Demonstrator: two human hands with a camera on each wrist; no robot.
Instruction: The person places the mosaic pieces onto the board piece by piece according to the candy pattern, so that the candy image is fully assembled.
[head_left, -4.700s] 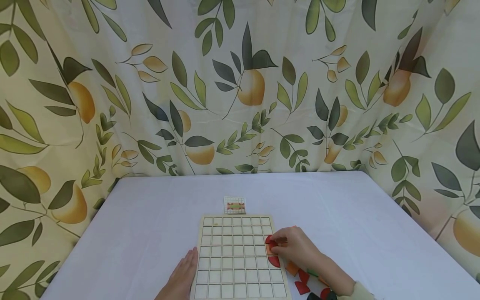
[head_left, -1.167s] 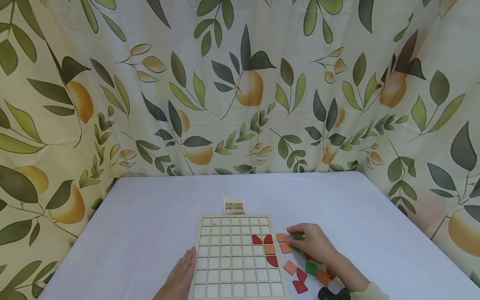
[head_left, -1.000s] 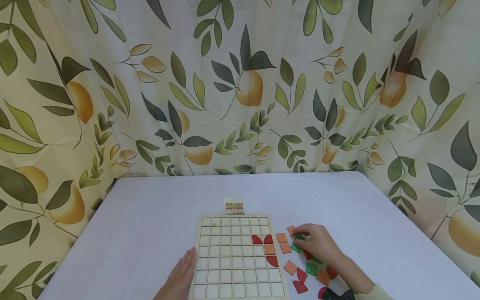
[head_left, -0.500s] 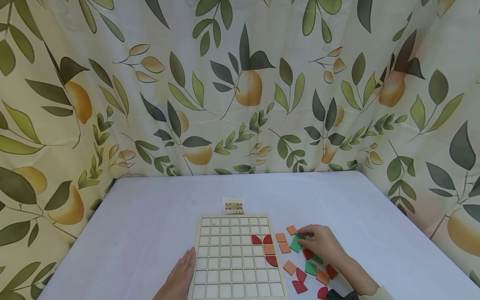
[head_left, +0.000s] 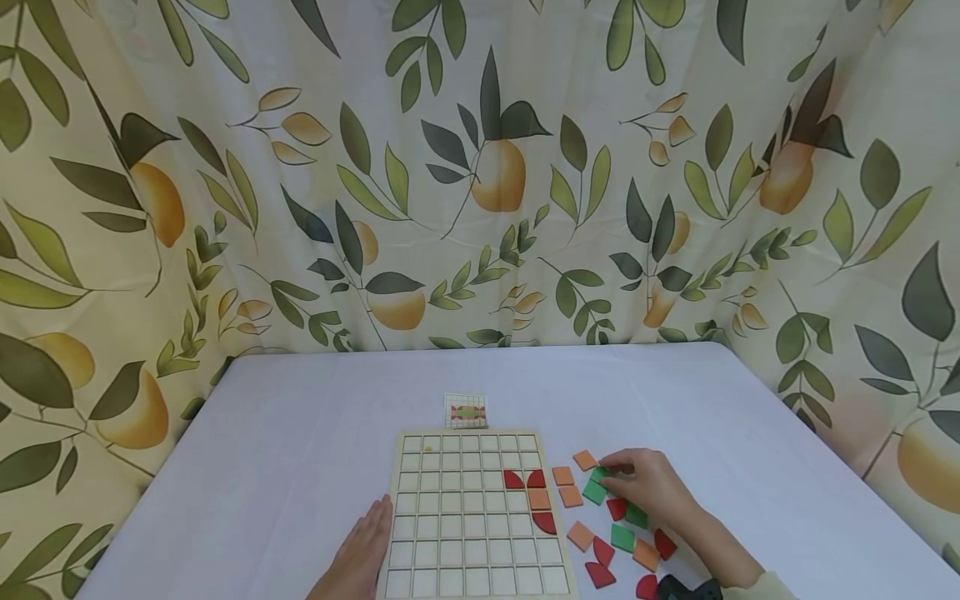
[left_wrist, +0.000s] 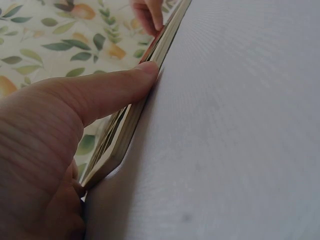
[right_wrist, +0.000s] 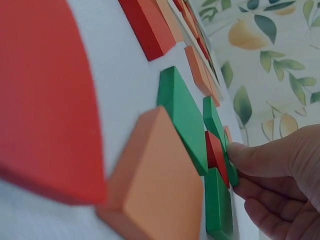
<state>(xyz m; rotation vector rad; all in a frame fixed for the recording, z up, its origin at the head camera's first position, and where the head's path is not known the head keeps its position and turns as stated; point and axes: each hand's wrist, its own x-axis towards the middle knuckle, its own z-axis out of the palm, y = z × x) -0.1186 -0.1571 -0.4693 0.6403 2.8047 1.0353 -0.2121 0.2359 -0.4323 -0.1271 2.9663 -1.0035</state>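
Observation:
A wooden grid board [head_left: 453,527] lies on the white table, with red quarter-circle tiles [head_left: 536,478] and an orange square tile [head_left: 538,499] in cells near its right edge. My left hand [head_left: 362,546] rests along the board's left side, fingers extended; in the left wrist view the thumb [left_wrist: 117,89] touches the board's edge [left_wrist: 131,127]. Right of the board, my right hand [head_left: 651,486] pinches a green tile [head_left: 600,473] between thumb and fingers. Another green tile [head_left: 594,492] lies just in front of it. In the right wrist view the right hand [right_wrist: 285,175] partly covers the pinched tile.
A small pattern card [head_left: 466,411] stands beyond the board's far edge. Loose orange tiles [head_left: 580,536], red tiles [head_left: 600,574] and green tiles [head_left: 622,537] lie scattered to the right. A dark device [head_left: 686,588] sits at the right wrist. A fruit-print curtain [head_left: 480,183] hangs behind the table.
My right hand has left the board's right edge for the loose tiles and drifted slightly right over the last second. One more red tile shows in the board. The left hand stays put.

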